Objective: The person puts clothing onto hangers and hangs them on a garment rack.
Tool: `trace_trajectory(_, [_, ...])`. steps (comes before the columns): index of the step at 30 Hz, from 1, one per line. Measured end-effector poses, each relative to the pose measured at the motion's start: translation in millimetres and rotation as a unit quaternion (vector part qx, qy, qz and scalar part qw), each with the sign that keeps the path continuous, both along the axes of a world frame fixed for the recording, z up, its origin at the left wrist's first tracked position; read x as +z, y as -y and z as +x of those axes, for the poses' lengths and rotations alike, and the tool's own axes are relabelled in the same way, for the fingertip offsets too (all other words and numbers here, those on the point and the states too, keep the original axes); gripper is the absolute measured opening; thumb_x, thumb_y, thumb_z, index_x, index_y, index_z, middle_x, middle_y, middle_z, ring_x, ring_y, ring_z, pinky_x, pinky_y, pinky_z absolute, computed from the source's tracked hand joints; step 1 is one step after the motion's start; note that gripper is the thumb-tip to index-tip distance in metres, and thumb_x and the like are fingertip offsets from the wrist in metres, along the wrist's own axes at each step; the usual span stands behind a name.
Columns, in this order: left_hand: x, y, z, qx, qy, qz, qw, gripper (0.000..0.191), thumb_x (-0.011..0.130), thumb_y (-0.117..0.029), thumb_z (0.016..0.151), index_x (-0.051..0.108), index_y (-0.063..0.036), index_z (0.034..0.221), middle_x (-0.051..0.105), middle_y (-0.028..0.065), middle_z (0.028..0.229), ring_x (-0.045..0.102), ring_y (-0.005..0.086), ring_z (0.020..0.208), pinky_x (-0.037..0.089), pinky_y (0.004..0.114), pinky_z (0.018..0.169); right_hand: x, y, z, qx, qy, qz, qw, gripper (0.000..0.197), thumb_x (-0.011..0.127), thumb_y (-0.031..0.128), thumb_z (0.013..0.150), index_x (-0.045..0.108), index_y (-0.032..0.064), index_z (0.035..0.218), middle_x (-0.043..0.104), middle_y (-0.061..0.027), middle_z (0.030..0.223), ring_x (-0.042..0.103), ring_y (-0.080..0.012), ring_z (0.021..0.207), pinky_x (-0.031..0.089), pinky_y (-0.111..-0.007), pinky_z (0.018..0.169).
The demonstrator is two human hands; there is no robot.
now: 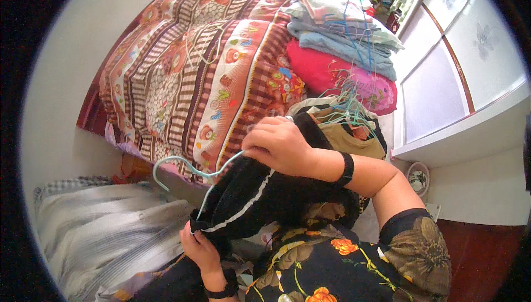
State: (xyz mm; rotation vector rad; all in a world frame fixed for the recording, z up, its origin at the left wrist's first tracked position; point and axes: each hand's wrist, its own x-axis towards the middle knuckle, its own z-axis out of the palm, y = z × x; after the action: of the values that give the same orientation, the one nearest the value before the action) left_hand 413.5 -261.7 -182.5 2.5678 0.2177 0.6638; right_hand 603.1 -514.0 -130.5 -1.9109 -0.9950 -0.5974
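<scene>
A black garment with a white stripe (249, 200) hangs on a pale blue clothes hanger (186, 163) across the middle of the view. My left hand (201, 246) pinches the garment at one end of the hanger, low in the picture. My right hand (282, 144) grips the cloth and the hanger's other arm higher up. The hanger's hook points left between the two hands. Fabric and curled fingers hide parts of the hanger.
A bed with a patterned quilt (166, 82) fills the upper left; a white hanger (213, 53) lies on it. Hung clothes (356, 142) bunch beyond my right wrist. Folded clothes (348, 45) sit on a red cushion (311, 65). Grey-white striped fabric (108, 223) spreads at lower left.
</scene>
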Motion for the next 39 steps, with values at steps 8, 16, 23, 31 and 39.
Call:
trace_trajectory(8, [7.7,-43.6,-69.6,0.108,0.066,-0.015,0.992,0.024,0.048,-0.017,0.091,0.057,0.0021,0.103,0.059,0.0182,0.089,0.056,0.0346,0.081,0.044,0.038,0.073,18.6,-90.5,-28.5,0.105,0.019,-0.047,0.993,0.011,0.069,0.012,0.070,0.061,0.0087,0.076,0.060,-0.0078,0.072,0.058,-0.0272,0.070,0.046,-0.037,0.064])
trace_trajectory(16, [39.0,-77.5,-133.3,0.227,0.092,0.021,0.969,0.014,0.051,-0.011,0.088,0.055,0.0001,0.094,0.056,0.0158,0.083,0.055,0.0337,0.076,0.044,0.037,0.068,45.0,-174.3,-65.4,0.206,0.007,-0.029,0.978,0.010,0.066,0.016,0.075,0.061,0.0083,0.079,0.062,-0.0086,0.078,0.058,-0.0299,0.076,0.046,-0.038,0.068])
trace_trajectory(23, [53.8,-96.9,-192.1,0.285,0.182,0.016,0.941,0.012,0.058,-0.009,0.083,0.058,0.0009,0.089,0.058,0.0153,0.078,0.056,0.0316,0.068,0.045,0.033,0.062,56.4,-219.4,-103.0,0.284,-0.027,-0.040,0.958,0.014,0.069,0.013,0.073,0.063,0.0065,0.083,0.062,-0.0092,0.081,0.059,-0.0286,0.080,0.046,-0.037,0.072])
trace_trajectory(31, [75.0,-118.4,-252.1,0.353,0.220,0.032,0.909,0.017,0.056,-0.015,0.089,0.058,0.0015,0.091,0.057,0.0067,0.073,0.050,0.0132,0.060,0.042,0.026,0.057,72.4,-226.4,-99.1,0.323,0.014,-0.119,0.939,0.045,0.069,0.020,0.074,0.054,0.0054,0.114,0.057,-0.0165,0.107,0.053,-0.0356,0.101,0.042,-0.039,0.088])
trace_trajectory(39, [92.6,-120.5,-253.8,0.362,0.222,0.038,0.905,0.011,0.060,-0.008,0.084,0.058,0.0015,0.088,0.060,0.0093,0.076,0.055,0.0160,0.063,0.044,0.026,0.061,73.9,-240.2,-90.3,0.391,-0.022,-0.107,0.914,0.022,0.065,0.011,0.077,0.058,-0.0001,0.095,0.055,-0.0148,0.084,0.055,-0.0324,0.079,0.044,-0.036,0.070])
